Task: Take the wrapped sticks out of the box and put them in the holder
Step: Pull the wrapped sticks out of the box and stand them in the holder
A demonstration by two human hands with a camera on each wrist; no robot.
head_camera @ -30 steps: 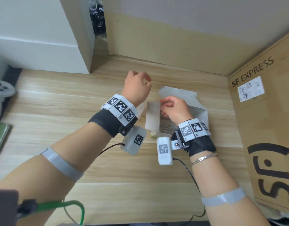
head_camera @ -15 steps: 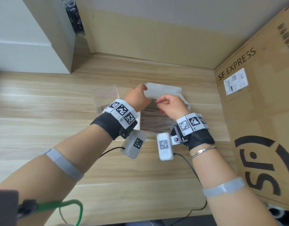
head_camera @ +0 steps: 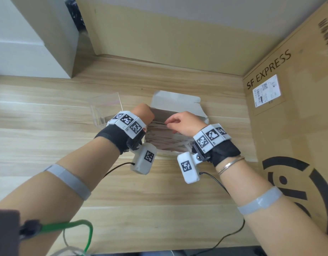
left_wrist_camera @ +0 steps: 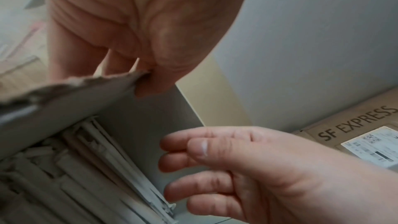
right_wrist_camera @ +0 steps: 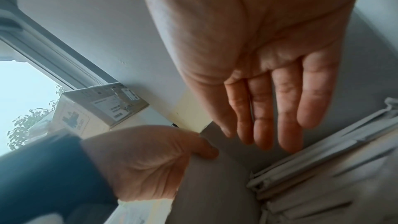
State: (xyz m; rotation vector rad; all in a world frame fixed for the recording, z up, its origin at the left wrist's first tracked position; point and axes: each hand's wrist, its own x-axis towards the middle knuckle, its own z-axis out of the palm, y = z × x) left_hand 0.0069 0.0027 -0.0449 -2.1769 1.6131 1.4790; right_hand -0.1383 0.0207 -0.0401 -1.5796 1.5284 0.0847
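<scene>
Paper-wrapped sticks point(head_camera: 165, 140) lie flat, seemingly left-right, in box point(head_camera: 178, 102); left hand point(head_camera: 143, 115) grips flap, right hand point(head_camera: 185, 123) slack.

Both forearms reach forward, wrists nearly side by side. The left hand point(head_camera: 143, 115) pinches, thumb curled against the fingers point(left_wrist_camera: 112, 60); the right hand point(head_camera: 185, 123) hovers with fingers point(right_wrist_camera: 288, 111) straight, relaxed, holding nothing.

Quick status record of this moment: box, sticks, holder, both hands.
box: white carton, lid flap open, on wooden table
wrapped sticks: paper-wrapped sticks piled inside the box
holder: clear holder, left of box; contents unclear
left hand: left hand holds the box's left flap
right hand: right hand fingers straight, reaching over the sticks, nothing held
</scene>
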